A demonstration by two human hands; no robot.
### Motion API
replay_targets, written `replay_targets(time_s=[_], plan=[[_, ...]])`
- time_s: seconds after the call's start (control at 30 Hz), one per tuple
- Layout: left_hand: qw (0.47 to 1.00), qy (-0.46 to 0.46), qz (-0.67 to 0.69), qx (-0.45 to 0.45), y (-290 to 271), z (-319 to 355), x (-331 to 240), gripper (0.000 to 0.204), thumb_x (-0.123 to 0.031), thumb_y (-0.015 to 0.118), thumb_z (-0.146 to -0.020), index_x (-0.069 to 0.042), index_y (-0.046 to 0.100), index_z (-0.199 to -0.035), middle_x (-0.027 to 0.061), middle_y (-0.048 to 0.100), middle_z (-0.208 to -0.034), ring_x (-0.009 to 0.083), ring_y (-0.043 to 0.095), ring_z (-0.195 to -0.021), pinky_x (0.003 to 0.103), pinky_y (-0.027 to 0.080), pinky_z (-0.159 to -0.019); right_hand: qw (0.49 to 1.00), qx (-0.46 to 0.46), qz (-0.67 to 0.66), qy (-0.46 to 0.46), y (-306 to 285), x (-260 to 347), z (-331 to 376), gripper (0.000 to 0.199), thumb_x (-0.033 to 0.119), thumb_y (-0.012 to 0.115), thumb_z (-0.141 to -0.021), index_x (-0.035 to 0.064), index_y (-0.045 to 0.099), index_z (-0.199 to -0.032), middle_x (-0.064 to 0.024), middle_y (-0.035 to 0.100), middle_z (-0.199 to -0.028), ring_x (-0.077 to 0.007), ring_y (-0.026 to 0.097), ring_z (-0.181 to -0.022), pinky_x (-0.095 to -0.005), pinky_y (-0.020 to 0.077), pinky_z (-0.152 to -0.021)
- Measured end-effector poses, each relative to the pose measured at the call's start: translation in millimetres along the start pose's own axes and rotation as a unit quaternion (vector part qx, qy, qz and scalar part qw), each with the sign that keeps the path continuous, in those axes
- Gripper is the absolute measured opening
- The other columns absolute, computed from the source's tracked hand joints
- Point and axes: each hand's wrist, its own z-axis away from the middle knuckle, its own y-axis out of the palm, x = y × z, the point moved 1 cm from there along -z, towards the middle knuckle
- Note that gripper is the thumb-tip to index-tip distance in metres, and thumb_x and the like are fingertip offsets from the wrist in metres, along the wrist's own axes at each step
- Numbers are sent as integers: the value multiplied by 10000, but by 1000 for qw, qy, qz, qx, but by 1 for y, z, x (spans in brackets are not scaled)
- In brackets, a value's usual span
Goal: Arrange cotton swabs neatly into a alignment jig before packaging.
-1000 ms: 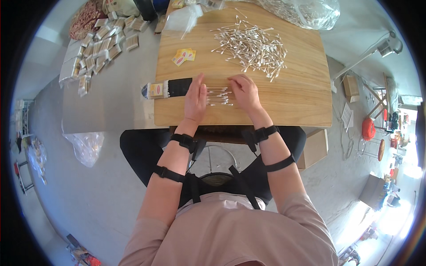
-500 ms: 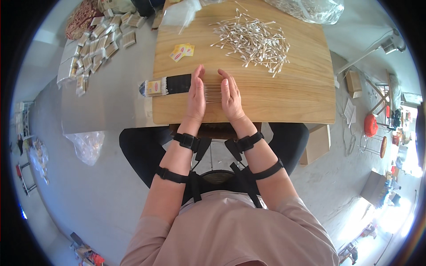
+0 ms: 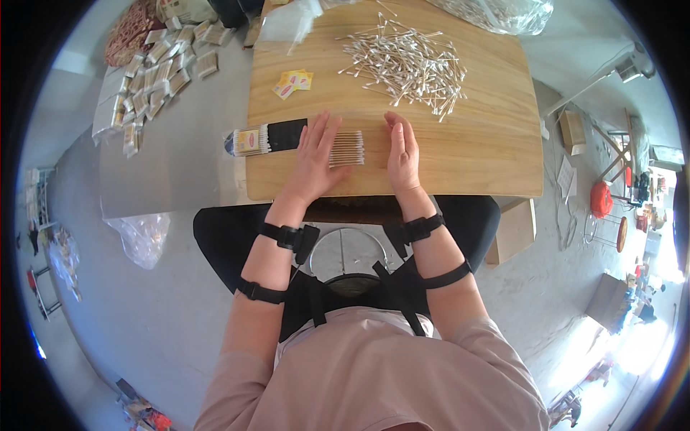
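A neat row of cotton swabs (image 3: 348, 149) lies side by side on the wooden table. My left hand (image 3: 314, 154) rests flat over the row's left end, fingers stretched out and slightly apart, hiding those tips. My right hand (image 3: 404, 152) stands on edge right of the row, apart from it, its fingers extended and nothing in them. Left of my left hand is a black strip (image 3: 289, 135), partly covered by the fingers. Touching its left end is a clear pack of swabs (image 3: 250, 140) with a yellow-and-white card.
A loose heap of cotton swabs (image 3: 406, 68) lies farther back. Small yellow-and-white cards (image 3: 293, 83) sit left of it, below clear plastic bags (image 3: 287, 27). Many filled swab packs (image 3: 159, 75) are piled on the grey surface at left. A large clear bag (image 3: 503, 14) lies at the back right.
My right hand has moved right, away from the row's right end, baring the white tips. My left hand has turned from upright on edge to palm down over the left end.
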Motion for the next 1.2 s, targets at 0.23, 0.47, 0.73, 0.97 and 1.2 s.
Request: replay_targets(time_s=[0.23,0.47,0.73,0.97,1.2], plan=[[997,-39,-8,68,-5,2,11,990,-251,846,-713,-100,294,-1522,208,353,-1531,376,341,-1422,511,294,-1168,979,31,170,-107,-9,12,9,226,124,510,-1000,-6,612,-1153,-184,638,-1120,-360,605,-1046,-379,485,-916],[987,16,-146,60,9,13,-1,672,-301,632,-932,-99,349,-1507,147,350,-1558,328,349,-1431,502,284,-1171,933,103,278,-205,-11,24,32,167,-19,659,-765,46,695,-914,-113,629,-976,-317,611,-908,-399,522,-797],[974,8,-210,85,17,13,-3,543,-326,489,-1000,-97,410,-1486,86,367,-1563,266,358,-1435,483,239,-1190,927,104,282,-225,-8,25,35,171,-21,669,-723,56,711,-870,-94,619,-937,-301,603,-888,-397,523,-787],[972,2,-219,87,17,14,-3,530,-322,465,-1008,-93,419,-1483,85,381,-1555,261,357,-1435,483,233,-1191,923,114,288,-226,-7,28,35,146,-17,675,-725,57,710,-847,-85,622,-927,-298,602,-892,-396,520,-793],[973,1,-213,85,19,13,-4,528,-314,463,-1007,-94,417,-1485,82,381,-1555,260,353,-1437,483,231,-1192,933,84,284,-203,-6,22,32,140,4,694,-740,69,721,-860,-78,624,-929,-288,604,-905,-392,517,-803]])
